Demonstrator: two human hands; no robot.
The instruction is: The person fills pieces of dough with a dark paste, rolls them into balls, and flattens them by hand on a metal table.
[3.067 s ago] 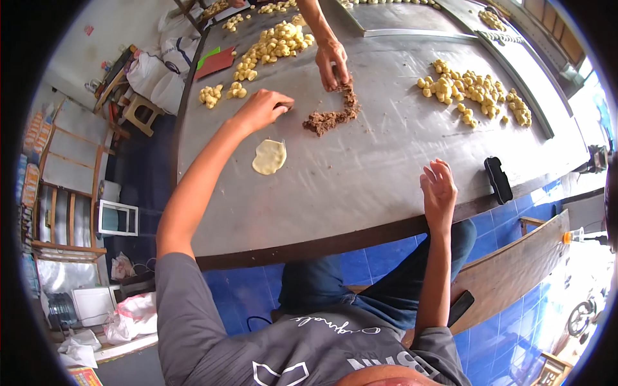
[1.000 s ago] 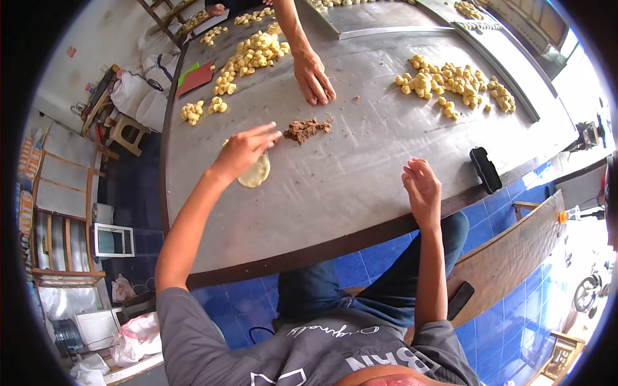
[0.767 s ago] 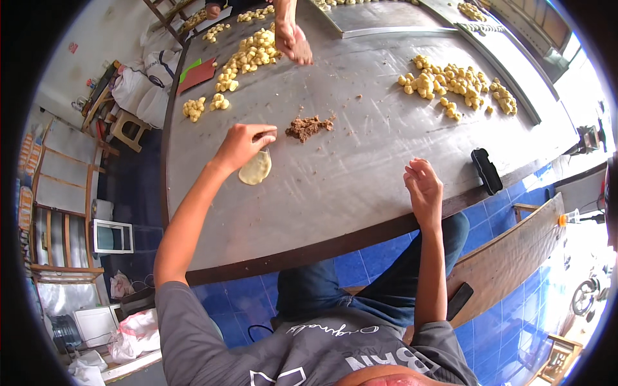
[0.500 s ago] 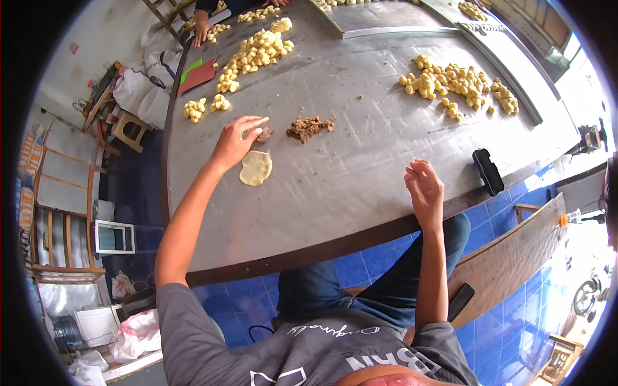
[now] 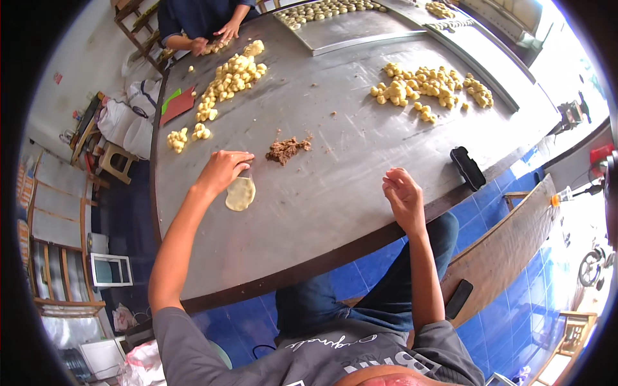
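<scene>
A flat, pale round of dough (image 5: pixel 241 194) lies on the metal table. My left hand (image 5: pixel 219 174) hovers at its far edge, fingers stretched to the right and the thumb apart below them. I see nothing held there. Just right of those fingertips sits a crumbly heap of brown filling (image 5: pixel 288 150). Over the table's near edge, on the right side, my right hand (image 5: pixel 404 196) is raised with loosely bent fingers. No object shows in it, and it touches neither dough nor filling.
Piles of small dough balls lie at the far left (image 5: pixel 232 78) and far right (image 5: pixel 432 86). A metal tray (image 5: pixel 360 40) with rows of pieces stands at the back. Another person's hands (image 5: pixel 228 29) work at the far left. A black case (image 5: pixel 468 168) rests near the right edge.
My view has shifted, so the table's contents appear farther left. A brownish patch by my left fingertips no longer shows. The other person's hands have come more into view, over dough pieces.
</scene>
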